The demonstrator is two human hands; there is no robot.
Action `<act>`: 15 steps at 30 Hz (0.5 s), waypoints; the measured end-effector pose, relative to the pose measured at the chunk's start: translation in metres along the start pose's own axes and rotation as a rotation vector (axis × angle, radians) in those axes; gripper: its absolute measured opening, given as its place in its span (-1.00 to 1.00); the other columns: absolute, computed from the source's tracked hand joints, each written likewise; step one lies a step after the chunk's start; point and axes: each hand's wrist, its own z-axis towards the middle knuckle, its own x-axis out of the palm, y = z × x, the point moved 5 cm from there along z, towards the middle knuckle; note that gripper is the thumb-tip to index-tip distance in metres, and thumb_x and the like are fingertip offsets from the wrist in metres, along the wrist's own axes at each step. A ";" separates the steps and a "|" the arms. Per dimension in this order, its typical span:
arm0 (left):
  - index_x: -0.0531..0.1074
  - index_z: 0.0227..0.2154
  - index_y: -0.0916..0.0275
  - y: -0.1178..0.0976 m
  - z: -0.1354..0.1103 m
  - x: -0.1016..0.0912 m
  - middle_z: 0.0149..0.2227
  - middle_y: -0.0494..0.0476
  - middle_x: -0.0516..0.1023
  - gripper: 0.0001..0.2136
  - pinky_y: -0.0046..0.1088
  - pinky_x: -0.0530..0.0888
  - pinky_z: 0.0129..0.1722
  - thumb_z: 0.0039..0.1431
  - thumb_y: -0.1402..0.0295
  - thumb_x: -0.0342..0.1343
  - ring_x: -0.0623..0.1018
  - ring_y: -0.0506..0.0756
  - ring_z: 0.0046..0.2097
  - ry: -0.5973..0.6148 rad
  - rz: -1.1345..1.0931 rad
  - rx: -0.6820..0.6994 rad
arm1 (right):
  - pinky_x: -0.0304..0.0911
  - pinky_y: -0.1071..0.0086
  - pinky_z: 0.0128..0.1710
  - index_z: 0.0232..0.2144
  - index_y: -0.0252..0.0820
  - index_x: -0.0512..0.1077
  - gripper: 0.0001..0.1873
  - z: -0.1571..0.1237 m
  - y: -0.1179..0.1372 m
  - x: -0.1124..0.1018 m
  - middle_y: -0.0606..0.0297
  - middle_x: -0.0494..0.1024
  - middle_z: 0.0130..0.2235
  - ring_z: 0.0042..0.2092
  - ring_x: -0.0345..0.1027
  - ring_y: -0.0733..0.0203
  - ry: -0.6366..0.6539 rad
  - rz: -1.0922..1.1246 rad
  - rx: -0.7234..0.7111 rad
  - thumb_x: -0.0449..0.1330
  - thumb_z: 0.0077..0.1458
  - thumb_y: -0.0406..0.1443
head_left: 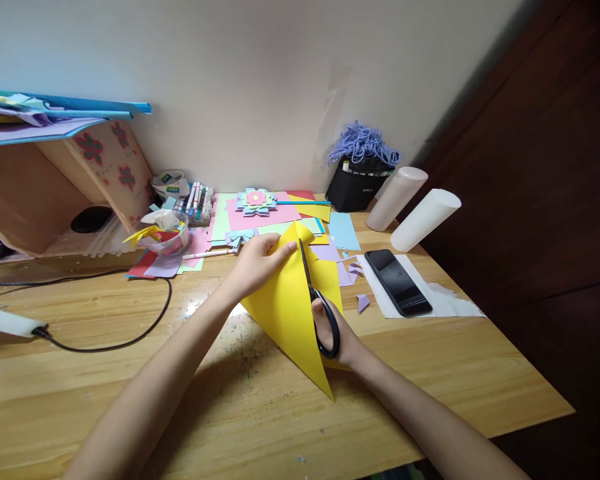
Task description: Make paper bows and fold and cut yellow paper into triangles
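A large sheet of yellow paper (285, 307) is held up at a tilt over the desk. My left hand (263, 260) grips its upper edge, thumb on the near face. In my right hand (343, 337) is a pair of black-handled scissors (305, 263), my thumb through one loop. The blades point up and away, and the paper is cut along them, with part of the sheet on either side. Fingers of my right hand are partly hidden behind the handles and the paper.
Beyond the paper lie a layered paper flower (257, 201) and coloured sheets. To the right are a black phone (399, 283), purple scraps (363, 303) and two white cylinders (425, 220). A scrap bowl (173, 243), markers (196, 200) and a black cable (160, 320) are left; a black pouch (355, 187) stands behind.
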 end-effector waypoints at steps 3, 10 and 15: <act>0.34 -0.52 0.26 0.001 -0.001 0.003 -0.50 0.05 0.39 -0.67 -0.52 0.22 -0.54 0.09 0.07 -0.02 0.37 0.01 -0.46 0.042 -0.018 0.002 | 0.32 0.30 -0.35 -0.24 -0.24 0.37 -0.25 0.000 0.000 0.000 0.15 0.49 -0.38 -0.33 0.36 0.08 0.019 0.016 0.001 -0.25 0.04 0.23; 0.35 -0.51 0.27 -0.003 -0.002 0.006 -0.49 0.07 0.41 -0.68 -0.52 0.23 -0.55 0.09 0.09 -0.03 0.38 0.02 -0.46 0.052 -0.051 -0.009 | 0.31 0.29 -0.36 -0.29 -0.24 0.38 -0.27 0.000 -0.004 -0.002 0.17 0.49 -0.42 -0.33 0.36 0.06 -0.013 0.007 0.039 -0.21 0.03 0.24; 0.35 -0.51 0.28 -0.003 -0.002 0.008 -0.49 0.07 0.41 -0.69 -0.53 0.25 -0.53 0.10 0.10 -0.03 0.39 0.02 -0.45 0.051 -0.087 -0.010 | 0.29 0.31 -0.35 -0.31 -0.22 0.36 -0.33 0.000 -0.006 -0.003 0.18 0.48 -0.41 -0.34 0.35 0.08 -0.056 -0.003 0.032 -0.17 0.04 0.21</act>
